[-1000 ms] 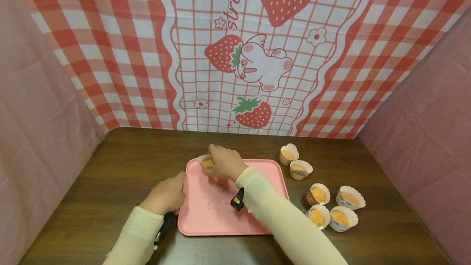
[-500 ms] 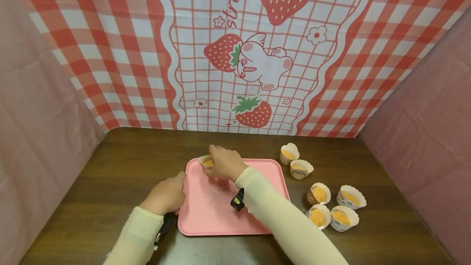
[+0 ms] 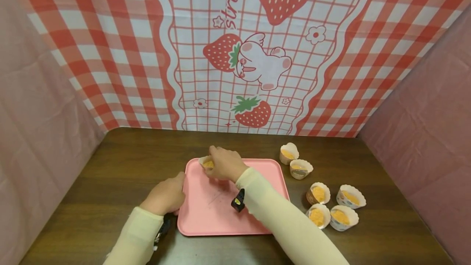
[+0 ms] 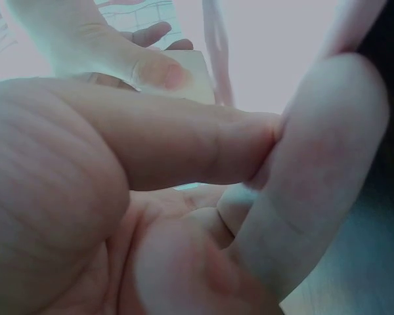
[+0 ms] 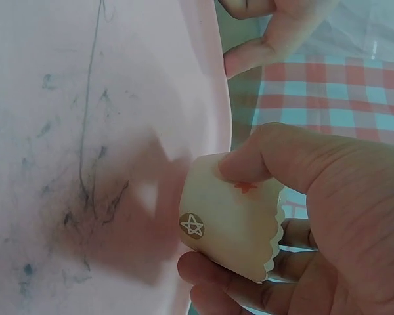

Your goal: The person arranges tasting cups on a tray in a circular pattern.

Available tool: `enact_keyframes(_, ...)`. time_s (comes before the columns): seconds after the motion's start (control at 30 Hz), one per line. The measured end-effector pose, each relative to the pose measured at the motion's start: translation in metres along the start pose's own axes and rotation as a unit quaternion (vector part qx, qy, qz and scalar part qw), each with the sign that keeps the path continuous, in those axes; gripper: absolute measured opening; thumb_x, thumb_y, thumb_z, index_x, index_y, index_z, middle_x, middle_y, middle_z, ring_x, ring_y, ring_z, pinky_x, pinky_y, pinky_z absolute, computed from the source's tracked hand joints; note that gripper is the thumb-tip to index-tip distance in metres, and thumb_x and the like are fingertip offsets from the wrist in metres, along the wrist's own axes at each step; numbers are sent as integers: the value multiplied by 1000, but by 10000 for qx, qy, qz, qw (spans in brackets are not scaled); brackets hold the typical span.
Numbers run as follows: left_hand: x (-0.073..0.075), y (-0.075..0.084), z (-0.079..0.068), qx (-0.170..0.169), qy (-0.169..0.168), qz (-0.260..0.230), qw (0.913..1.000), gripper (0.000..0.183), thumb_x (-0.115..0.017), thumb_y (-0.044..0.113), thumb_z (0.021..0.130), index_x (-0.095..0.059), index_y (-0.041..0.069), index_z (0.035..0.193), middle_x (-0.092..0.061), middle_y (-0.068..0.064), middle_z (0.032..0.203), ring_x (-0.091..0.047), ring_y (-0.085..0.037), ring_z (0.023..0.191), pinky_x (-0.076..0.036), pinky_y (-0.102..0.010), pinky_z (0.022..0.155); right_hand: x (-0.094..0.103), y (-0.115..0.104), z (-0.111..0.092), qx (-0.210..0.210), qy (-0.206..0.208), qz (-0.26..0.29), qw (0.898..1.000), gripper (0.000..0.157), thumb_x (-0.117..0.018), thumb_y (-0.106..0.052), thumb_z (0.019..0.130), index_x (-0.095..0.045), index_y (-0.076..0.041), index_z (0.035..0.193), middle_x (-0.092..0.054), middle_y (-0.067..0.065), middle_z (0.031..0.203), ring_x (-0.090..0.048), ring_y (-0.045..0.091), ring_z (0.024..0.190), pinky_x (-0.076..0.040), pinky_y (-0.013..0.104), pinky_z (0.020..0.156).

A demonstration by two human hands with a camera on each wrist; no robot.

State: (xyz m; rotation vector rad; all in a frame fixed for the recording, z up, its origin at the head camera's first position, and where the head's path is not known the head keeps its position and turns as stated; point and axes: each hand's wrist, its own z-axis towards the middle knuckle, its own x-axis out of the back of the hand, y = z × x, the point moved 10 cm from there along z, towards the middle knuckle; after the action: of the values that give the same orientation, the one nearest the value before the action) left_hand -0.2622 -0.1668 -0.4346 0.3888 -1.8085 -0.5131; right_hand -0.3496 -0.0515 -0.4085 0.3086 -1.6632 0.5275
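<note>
My right hand (image 3: 226,163) pinches a paper cupcake liner (image 3: 207,162) with yellow-orange filling, over the back left corner of the pink tray (image 3: 220,216). Seen in the right wrist view, the thumb lies on one side of the liner (image 5: 233,220) and fingers curl round the other. The liner is pale, scalloped at the rim, and carries a star print. At the tray's left edge, my left hand (image 3: 165,195) holds the rim. The left wrist view shows its thumb and index finger (image 4: 203,141) meeting at the pale tray edge.
Two filled liners (image 3: 301,169) stand behind the tray's right edge. Several more filled liners (image 3: 349,197) are grouped on the brown table (image 3: 110,167) to the right. A strawberry-print cloth (image 3: 254,64) hangs at the back, with pink cloth (image 3: 423,113) at the sides.
The right hand and its liner have shifted very slightly. The left hand keeps its place at the tray's edge.
</note>
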Motion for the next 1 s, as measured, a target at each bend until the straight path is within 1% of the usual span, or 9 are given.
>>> enact_keyframes(0.13, -1, 2, 0, -13, 0, -2, 10000, 38, -52, -2, 93, -51, -6, 130, -58, -6, 63, -59, -21, 51, -46, -33, 50, 0, 2, -1, -39, -48, 1, 10000, 44, -74, -47, 91, -56, -15, 116, -63, 0, 101, -64, 17, 90, -54, 41, 79)
enact_keyframes(0.3, -4, 4, 2, -22, -10, 38, 10000, 41, -53, -1, 92, -49, -8, 132, -58, -7, 65, -59, -22, 54, -46, -33, 50, -3, 7, -7, -59, -262, 71, 9996, 45, -73, -48, 92, -55, -14, 117, -61, 0, 97, -61, 17, 87, -52, 39, 77)
enact_keyframes(0.37, -5, 5, 2, -30, -7, 74, 10000, 42, -53, -1, 92, -49, -9, 134, -58, -7, 67, -59, -22, 56, -46, -33, 51, -1, 10, -12, -72, -300, 201, 9993, 49, -74, -49, 91, -55, -13, 120, -61, 1, 100, -62, 18, 88, -53, 40, 78)
enact_keyframes(0.43, -5, 6, 3, -27, -26, 80, 10000, 43, -52, -1, 92, -48, -9, 134, -58, -8, 68, -59, -23, 57, -47, -33, 51, 5, 16, -18, -112, -238, 403, 9988, 59, -76, -51, 88, -55, -11, 127, -63, 4, 109, -64, 21, 93, -54, 42, 82)
enact_keyframes(0.53, -6, 6, 3, -21, -56, 76, 10000, 41, -52, -2, 92, -49, -9, 132, -58, -8, 68, -58, -23, 57, -46, -33, 51, 21, 30, -33, -157, 45, 661, 9977, 71, -79, -51, 85, -53, -11, 139, -64, 6, 127, -67, 25, 105, -54, 48, 89)
enact_keyframes(0.6, -7, 6, 3, -23, -79, 45, 10000, 39, -52, -2, 92, -50, -8, 131, -58, -8, 68, -58, -23, 56, -47, -33, 51, 35, 39, -45, -150, 316, 786, 9963, 73, -79, -48, 86, -52, -12, 144, -62, 6, 135, -66, 26, 111, -54, 51, 91)
enact_keyframes(0.7, -7, 4, 3, 3, -101, -45, 9999, 38, -52, -2, 92, -50, -6, 130, -58, -8, 67, -58, -22, 54, -47, -34, 51, 57, 53, -69, -90, 805, 870, 9929, 66, -79, -37, 88, -53, -12, 143, -62, 5, 135, -66, 24, 110, -55, 50, 89)
enact_keyframes(0.83, -7, 1, 3, 19, -136, -195, 9997, 40, -51, -1, 94, -48, -6, 133, -59, -7, 64, -59, -21, 52, -47, -34, 53, 80, 70, -108, -96, 1413, 1011, 9847, 62, -79, -33, 88, -55, -10, 141, -64, 4, 130, -66, 22, 107, -55, 45, 83)
enact_keyframes(1.0, -5, -2, 1, 37, -170, -207, 9996, 42, -50, -1, 95, -46, -7, 136, -59, -8, 62, -59, -20, 50, -47, -34, 53, 97, 86, -147, -219, 1838, 1168, 9757, 62, -79, -33, 88, -55, -12, 141, -65, 2, 125, -67, 21, 103, -55, 42, 78)
